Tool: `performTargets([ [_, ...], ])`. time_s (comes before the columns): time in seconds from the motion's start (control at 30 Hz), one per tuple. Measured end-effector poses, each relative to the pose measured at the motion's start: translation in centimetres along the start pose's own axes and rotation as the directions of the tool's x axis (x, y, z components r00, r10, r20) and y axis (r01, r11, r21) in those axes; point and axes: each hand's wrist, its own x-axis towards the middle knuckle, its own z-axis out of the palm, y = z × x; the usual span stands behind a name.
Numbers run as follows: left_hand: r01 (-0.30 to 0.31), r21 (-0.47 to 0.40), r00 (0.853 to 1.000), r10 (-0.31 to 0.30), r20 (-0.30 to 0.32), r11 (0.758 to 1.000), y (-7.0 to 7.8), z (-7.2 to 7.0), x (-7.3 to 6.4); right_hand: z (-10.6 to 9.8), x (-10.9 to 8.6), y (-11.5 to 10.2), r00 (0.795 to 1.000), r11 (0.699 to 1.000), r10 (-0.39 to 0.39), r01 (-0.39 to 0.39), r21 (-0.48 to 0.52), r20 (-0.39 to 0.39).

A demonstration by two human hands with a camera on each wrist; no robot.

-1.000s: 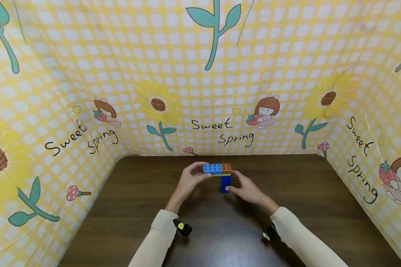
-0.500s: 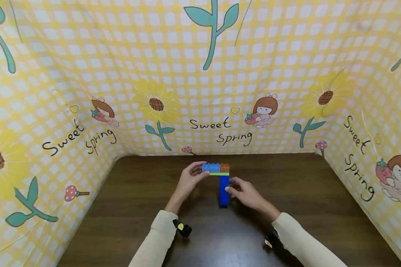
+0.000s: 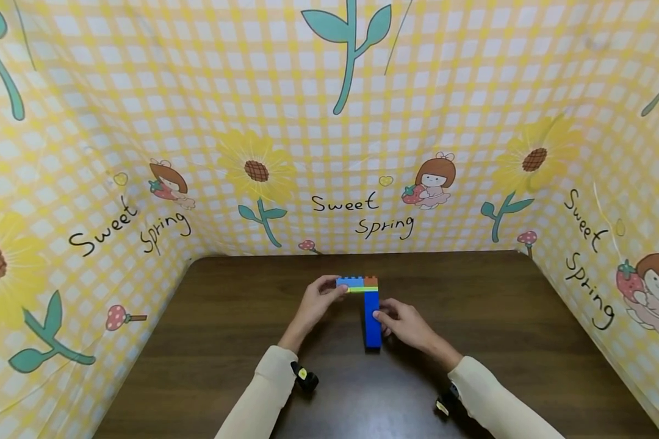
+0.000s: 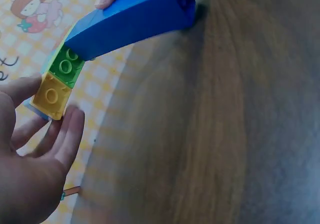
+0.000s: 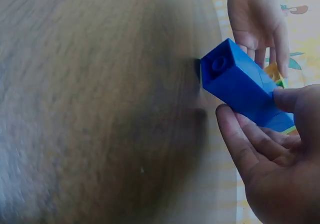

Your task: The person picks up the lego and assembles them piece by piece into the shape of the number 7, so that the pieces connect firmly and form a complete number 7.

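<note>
Both hands hold one joined structure of toy building bricks, shaped like an upside-down L. Its long arm is a blue brick column [image 3: 372, 320]; its short arm carries a light blue brick [image 3: 353, 282] and an orange brick [image 3: 370, 281] on top. Beneath those lies a thin layer with a green brick [image 4: 66, 66] and a yellow brick [image 4: 51, 95], seen from below in the left wrist view. My left hand [image 3: 317, 303] pinches the short arm's free end. My right hand [image 3: 409, 326] grips the column's side between thumb and fingers. The column's hollow end shows in the right wrist view.
A dark brown wooden table [image 3: 241, 317] lies under the hands. Yellow checked cloth [image 3: 329, 146] with flower and girl prints walls it at the back and both sides. A black wrist camera [image 3: 306, 378] is strapped at the left sleeve.
The column's lower end has swung toward me, so more of its length shows and the top studs show less. The structure and both hands have come slightly nearer.
</note>
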Motion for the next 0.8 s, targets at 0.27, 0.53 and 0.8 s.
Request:
performTargets([
  [0.27, 0.01, 0.229, 0.999, 0.0, -0.043, 0.973, -1.1, 0.0, 0.2, 0.4, 0.5, 0.1, 1.0, 1.0, 0.009, -0.009, 0.0, 0.006],
  [0.53, 0.038, 0.316, 0.998, -0.022, -0.054, 0.948, -1.8, 0.7, 0.6, 0.7, 0.9, 0.1, 0.998, 0.998, 0.065, -0.065, 0.002, -0.001],
  [0.8, 0.084, 0.355, 0.996, -0.065, -0.065, 0.931, -1.7, 0.8, 0.7, 0.8, 1.0, 0.0, 0.996, 0.996, 0.087, -0.087, -0.012, -0.013],
])
